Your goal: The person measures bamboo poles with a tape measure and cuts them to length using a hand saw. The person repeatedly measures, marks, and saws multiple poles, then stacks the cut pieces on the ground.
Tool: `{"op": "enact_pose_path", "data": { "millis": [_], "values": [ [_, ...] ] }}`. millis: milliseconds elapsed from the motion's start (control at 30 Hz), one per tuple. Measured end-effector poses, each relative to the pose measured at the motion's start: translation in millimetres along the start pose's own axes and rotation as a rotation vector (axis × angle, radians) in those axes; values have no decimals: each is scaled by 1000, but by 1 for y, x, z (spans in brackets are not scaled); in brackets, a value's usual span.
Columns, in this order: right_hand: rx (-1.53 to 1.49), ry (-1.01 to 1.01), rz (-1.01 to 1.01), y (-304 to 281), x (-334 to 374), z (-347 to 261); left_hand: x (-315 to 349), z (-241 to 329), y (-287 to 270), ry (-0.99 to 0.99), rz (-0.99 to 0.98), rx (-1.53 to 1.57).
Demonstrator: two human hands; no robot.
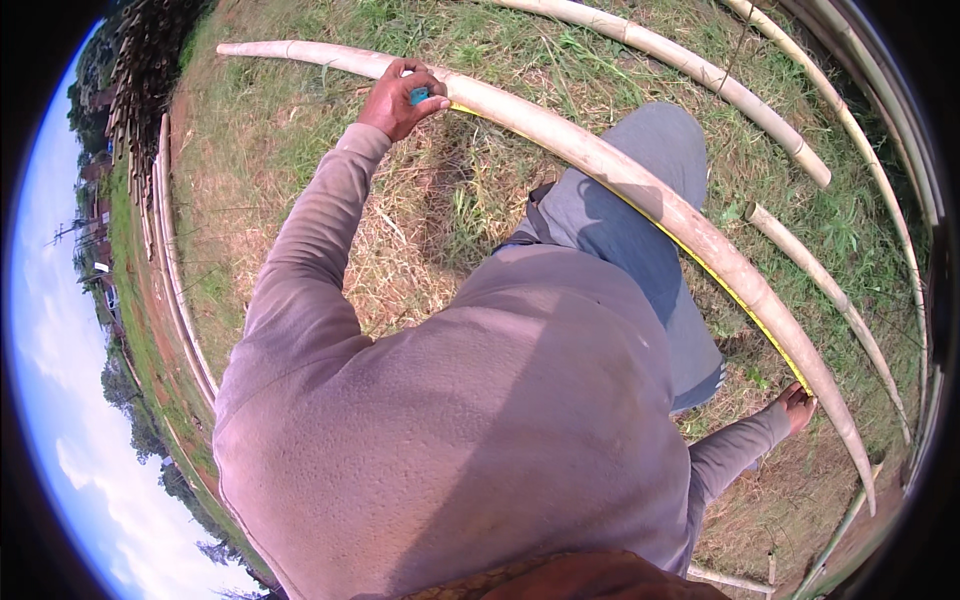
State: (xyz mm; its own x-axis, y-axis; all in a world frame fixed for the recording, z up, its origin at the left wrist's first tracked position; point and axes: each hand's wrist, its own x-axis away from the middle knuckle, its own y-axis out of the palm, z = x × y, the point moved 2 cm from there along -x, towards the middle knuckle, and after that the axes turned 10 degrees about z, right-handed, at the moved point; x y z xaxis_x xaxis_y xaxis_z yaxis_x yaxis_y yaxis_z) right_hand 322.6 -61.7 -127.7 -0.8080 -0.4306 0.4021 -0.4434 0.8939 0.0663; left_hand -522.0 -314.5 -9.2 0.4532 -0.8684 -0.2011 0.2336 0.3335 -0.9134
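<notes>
Evidently, from my remote post, both hands are occupied along one pale pole (500,100), which crosses ahead of the wearer. I find its long axis running from the upper left, beyond the left hand (402,103), down to the lower right, past the right hand (798,408); the apparent curve is at least partly lens bend. The pole passes over the bent leg (610,225); I cannot confirm contact there.

The left hand is closed around a teal tape measure (420,96), set against the pole. From it a yellow tape (690,252) runs along the edge nearer the body, drawn out straight to the right hand. That hand's fingers appear curled on the tape's far end, at the pole's near edge; the exact pinch is too small for me to verify.

The governing relation, in my judgement, is alignment: tape parallel to pole, left hand nearer the upper-left end, right hand nearer the lower-right end.

I also note a shorter pole (830,290) lying on the grass (300,150), to the right and apart from the measured one.
</notes>
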Motion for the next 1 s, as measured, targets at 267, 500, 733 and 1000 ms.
{"op": "enact_pose_path", "data": {
  "millis": [267, 500, 733, 1000],
  "values": [
    [38, 28, -20, 3, 0, -4, -8, -99, -19, -89, -63, -119],
    [77, -12, -15, 5, 24, -7, -34, -130, -34, -115, -118, -108],
    [94, 17, 66, 11, 18, -17, -54, -144, -37, -174, -202, -268],
    [134, -6, 53, 16, 13, -13, -56, -177, -30, -102, -191, -220]
  ]
}}
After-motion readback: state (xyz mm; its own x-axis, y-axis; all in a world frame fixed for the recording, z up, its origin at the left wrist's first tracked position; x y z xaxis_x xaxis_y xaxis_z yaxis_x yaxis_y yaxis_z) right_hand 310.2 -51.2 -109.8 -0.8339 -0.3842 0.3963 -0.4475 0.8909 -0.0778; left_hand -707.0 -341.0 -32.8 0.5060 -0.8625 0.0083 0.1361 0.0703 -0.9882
